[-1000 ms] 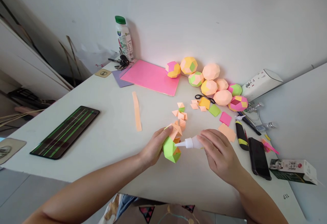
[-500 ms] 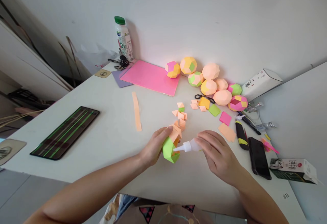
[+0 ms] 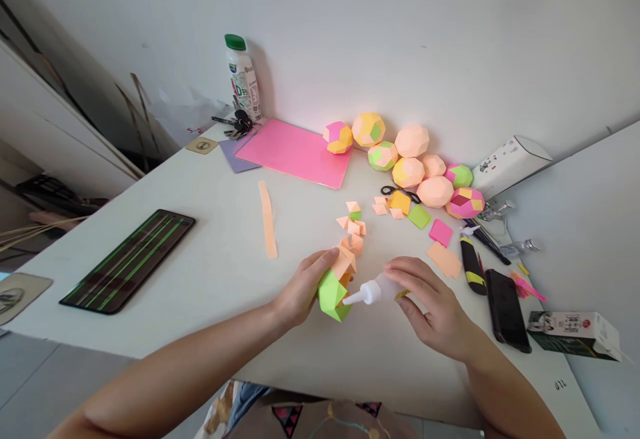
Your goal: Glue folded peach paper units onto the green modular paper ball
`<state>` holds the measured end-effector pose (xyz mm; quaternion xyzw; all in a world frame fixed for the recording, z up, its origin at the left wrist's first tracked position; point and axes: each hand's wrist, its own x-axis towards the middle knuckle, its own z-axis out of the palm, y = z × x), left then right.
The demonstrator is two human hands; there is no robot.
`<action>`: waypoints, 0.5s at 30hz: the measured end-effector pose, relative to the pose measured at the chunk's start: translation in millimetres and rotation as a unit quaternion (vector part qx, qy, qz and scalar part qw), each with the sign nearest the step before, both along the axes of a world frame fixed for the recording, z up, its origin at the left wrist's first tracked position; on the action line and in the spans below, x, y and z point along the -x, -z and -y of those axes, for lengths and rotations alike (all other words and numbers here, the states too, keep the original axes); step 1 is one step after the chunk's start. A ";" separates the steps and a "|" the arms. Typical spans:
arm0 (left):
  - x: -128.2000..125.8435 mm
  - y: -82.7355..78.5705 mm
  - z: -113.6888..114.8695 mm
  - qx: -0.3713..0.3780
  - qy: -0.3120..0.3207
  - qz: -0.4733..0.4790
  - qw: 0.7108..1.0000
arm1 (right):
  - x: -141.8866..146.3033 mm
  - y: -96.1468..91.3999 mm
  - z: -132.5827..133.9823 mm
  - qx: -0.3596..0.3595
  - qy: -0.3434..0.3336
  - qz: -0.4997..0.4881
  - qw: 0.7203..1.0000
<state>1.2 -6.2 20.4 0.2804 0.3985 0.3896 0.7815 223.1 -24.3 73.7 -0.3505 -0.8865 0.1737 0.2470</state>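
My left hand (image 3: 303,285) is closed on a half-built folded paper ball (image 3: 331,294) with green, peach and orange faces; its thumb presses the peach part on top. My right hand (image 3: 430,299) grips a white glue bottle (image 3: 371,291), tilted so that its long nozzle points left, the tip at the open edge of the paper ball. Just beyond the ball lie small folded peach paper pieces (image 3: 354,227), one of them with a green face. Fingers of my left hand behind the ball are mostly hidden.
Finished paper balls (image 3: 412,141) cluster by the wall, near black scissors (image 3: 387,190) and coloured paper squares (image 3: 419,216). To the right lie a cutter (image 3: 473,265), a phone (image 3: 507,309) and a carton (image 3: 575,332). Leftward are a peach strip (image 3: 267,219), pink sheet (image 3: 300,152) and dark striped panel (image 3: 130,259).
The glue bottle has shifted slightly right and down, its nozzle tip now nearer the ball's right edge. My right hand's fingers have opened a little around the bottle. The left hand stays almost still.
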 end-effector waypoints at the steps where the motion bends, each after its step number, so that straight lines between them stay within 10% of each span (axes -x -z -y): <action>1: 0.0 0.1 0.1 0.001 -0.002 0.001 1.000 | -1.4 0.4 -0.9 0.026 0.013 -0.011 1.000; 10: 0.1 -0.5 -0.5 0.025 -0.001 0.012 1.000 | -20.0 14.2 -25.4 0.235 0.134 -0.223 0.937; 15: 0.4 1.4 -0.2 0.025 0.012 0.010 1.000 | -39.0 23.1 -49.1 0.178 0.203 -0.335 0.903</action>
